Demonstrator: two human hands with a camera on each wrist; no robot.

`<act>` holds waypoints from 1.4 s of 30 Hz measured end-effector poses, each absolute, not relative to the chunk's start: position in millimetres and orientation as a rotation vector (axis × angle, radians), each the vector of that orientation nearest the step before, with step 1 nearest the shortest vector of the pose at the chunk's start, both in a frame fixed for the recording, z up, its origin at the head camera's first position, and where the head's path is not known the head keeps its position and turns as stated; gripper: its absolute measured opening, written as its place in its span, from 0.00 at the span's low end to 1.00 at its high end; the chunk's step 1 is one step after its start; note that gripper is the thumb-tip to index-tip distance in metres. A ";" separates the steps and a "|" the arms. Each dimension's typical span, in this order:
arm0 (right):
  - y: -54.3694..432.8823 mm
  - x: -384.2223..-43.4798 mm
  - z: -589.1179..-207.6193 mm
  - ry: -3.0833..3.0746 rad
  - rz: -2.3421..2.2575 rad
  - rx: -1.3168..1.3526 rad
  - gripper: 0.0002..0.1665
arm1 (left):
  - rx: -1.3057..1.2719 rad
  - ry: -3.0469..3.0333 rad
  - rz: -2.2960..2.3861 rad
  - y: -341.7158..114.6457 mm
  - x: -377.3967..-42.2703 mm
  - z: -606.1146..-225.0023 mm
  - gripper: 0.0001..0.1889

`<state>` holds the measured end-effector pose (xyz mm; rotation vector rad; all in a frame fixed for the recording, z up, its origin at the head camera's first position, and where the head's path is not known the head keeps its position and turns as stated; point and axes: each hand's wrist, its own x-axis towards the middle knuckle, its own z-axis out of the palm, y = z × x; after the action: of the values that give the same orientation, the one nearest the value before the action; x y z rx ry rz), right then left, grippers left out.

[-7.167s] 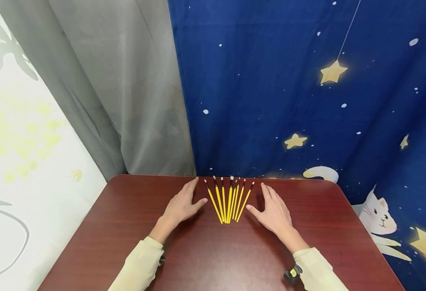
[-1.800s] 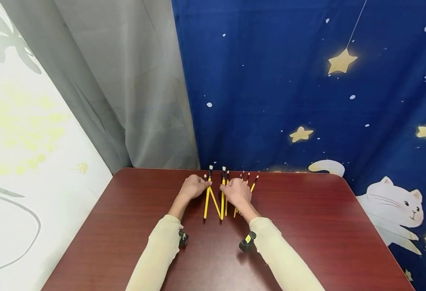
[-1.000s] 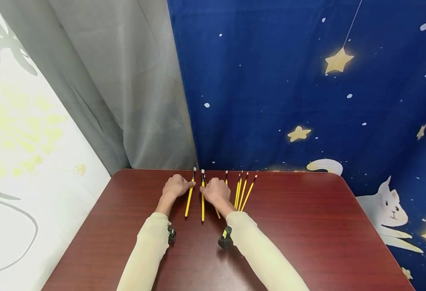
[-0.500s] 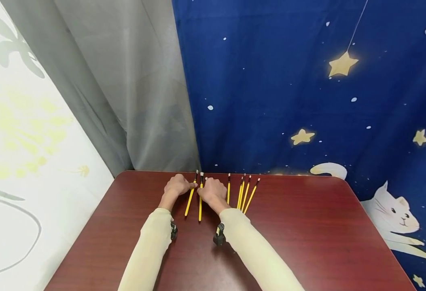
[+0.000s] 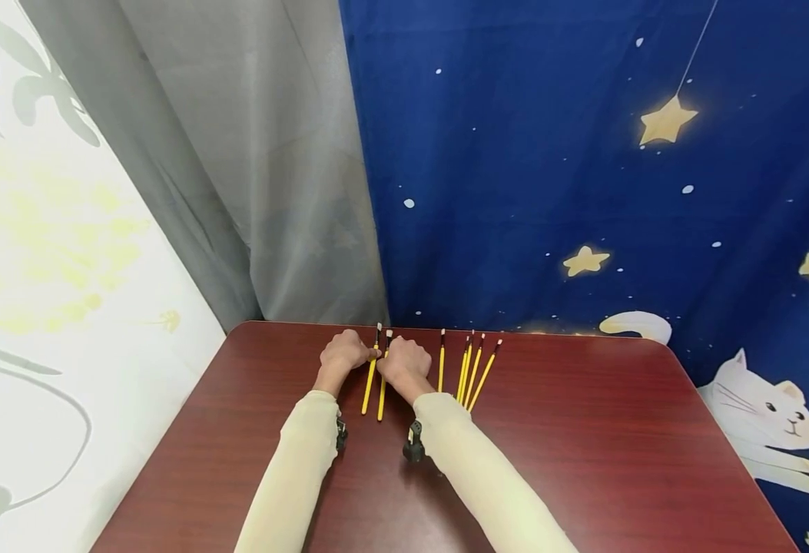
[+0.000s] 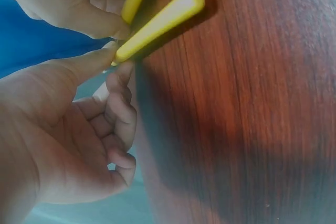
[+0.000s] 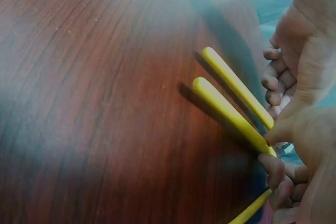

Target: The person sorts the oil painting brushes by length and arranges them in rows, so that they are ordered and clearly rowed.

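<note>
Two yellow-handled paintbrushes with black ferrules and pale bristles lie side by side near the table's back edge, between my hands. My left hand (image 5: pixel 346 352) pinches the left paintbrush (image 5: pixel 368 388) between thumb and forefinger near its upper part, its other fingers curled loosely in the left wrist view. Close beside it, my right hand (image 5: pixel 406 361) pinches the right paintbrush (image 7: pixel 231 116). The thumbs nearly meet. A third yellow handle (image 7: pixel 252 211) shows beyond the right hand's fingers in the right wrist view.
Right of my hands, a single paintbrush (image 5: pixel 442 372) lies apart from a fanned group of several thinner paintbrushes (image 5: pixel 473 376), whose lower ends are partly behind the right sleeve. The dark red table (image 5: pixel 584 445) backs onto a grey curtain (image 5: pixel 307 192) and a blue starry curtain (image 5: pixel 487 192).
Earlier, both hands lay open beside one fan of paintbrushes. Since then each has pinched a brush and shifted it left of the others. In the last second the two held brushes have drawn closer together.
</note>
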<state>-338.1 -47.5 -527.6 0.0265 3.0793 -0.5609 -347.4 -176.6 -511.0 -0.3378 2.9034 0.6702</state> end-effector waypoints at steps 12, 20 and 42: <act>-50.4 -337.6 -538.4 3.092 -0.517 -0.030 0.18 | -0.291 2.968 0.631 -171.7 -347.4 -517.3 0.23; -52.0 -334.3 -540.3 3.157 -0.544 -0.067 0.21 | -0.304 2.980 0.576 -174.5 -351.6 -517.9 0.23; -52.2 -338.7 -547.3 3.249 -0.430 -0.205 0.26 | -0.286 3.006 0.620 -176.9 -350.0 -522.2 0.24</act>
<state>-338.7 -52.2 -547.3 -0.2050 3.2493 -0.4299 -350.0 -176.9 -522.2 -0.2863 3.0056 0.6202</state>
